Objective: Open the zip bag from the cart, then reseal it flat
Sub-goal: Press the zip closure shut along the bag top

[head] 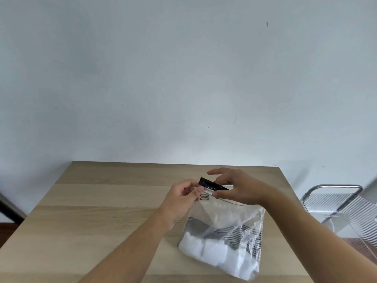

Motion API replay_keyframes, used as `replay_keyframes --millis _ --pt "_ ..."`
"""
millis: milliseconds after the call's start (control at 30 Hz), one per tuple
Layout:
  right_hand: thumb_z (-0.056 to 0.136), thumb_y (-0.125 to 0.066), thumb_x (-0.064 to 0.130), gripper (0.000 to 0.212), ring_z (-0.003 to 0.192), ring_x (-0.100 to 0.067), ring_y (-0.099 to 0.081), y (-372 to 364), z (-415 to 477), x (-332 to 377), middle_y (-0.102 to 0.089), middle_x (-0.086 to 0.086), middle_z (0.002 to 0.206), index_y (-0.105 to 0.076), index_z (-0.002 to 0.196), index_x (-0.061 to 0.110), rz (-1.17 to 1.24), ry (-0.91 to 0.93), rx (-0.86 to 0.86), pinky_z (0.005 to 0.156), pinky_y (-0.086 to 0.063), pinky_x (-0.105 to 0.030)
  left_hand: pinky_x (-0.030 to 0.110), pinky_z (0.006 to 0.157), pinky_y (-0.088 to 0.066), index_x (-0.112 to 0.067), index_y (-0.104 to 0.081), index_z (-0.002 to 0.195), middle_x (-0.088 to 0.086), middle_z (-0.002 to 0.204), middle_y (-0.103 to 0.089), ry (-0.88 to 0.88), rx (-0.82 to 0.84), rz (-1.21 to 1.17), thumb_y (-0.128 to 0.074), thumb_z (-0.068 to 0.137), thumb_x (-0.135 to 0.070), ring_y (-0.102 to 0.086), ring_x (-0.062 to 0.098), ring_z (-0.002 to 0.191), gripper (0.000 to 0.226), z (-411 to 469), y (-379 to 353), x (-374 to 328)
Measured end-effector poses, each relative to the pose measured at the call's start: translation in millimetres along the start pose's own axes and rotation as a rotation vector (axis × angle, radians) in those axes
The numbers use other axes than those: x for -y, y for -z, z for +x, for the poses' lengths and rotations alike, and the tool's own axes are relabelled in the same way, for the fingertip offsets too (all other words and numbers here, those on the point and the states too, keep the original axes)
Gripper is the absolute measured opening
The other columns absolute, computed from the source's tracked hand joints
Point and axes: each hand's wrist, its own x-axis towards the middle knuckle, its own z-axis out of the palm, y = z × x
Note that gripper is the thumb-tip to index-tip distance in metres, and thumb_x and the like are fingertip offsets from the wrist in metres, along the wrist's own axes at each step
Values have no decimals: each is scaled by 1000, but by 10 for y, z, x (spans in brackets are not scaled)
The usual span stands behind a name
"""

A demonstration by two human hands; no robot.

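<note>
Both hand grips pinch zip bag (222, 225) over wooden table (114, 201) — grey wall (163, 78) behind.

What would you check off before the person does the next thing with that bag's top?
1. Left hand pinching the top corner of the zip bag: ok.
2. Right hand at the black zip strip: ok.
3. Bag lying flat on the table: not ok, its top is lifted.
4. White contents down at the bottom, away from the strip: ok.
5. Seal open or shut: cannot tell.
</note>
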Motion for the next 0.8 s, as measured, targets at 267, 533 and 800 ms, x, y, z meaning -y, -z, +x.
replay_keyframes --millis 267,533,800 --pt "80 -71 30 26 55 -14 -41 -18 9 -38 -49 -2 56 -60 63 13 38 -40 -129 57 -35 -31 20 67 -48 -15 -75 76 1 72 -69 -118 -151 4 -74 75 -15 -58 8 68 1 46 -15 6" --pt "75 -75 32 27 45 -4 -40 -82 24 -61 -56 17 50 -53 59 31 5 -62 -265 48 -30 -20 21 67 -54 -20 -77 77 0 74 -75 -191 -196 -108 -74 73 -6 -67 11 71 16 71 -70 37" --pt "75 -75 25 23 61 -19 -65 -92 26 -38 -71 2 64 -56 63 30 42 -70 -268 59 -51 -37 26 70 -55 -25 -76 74 -3 69 -73 -218 -217 -46 -77 71 -13 -64 11 69 13 67 -78 38"
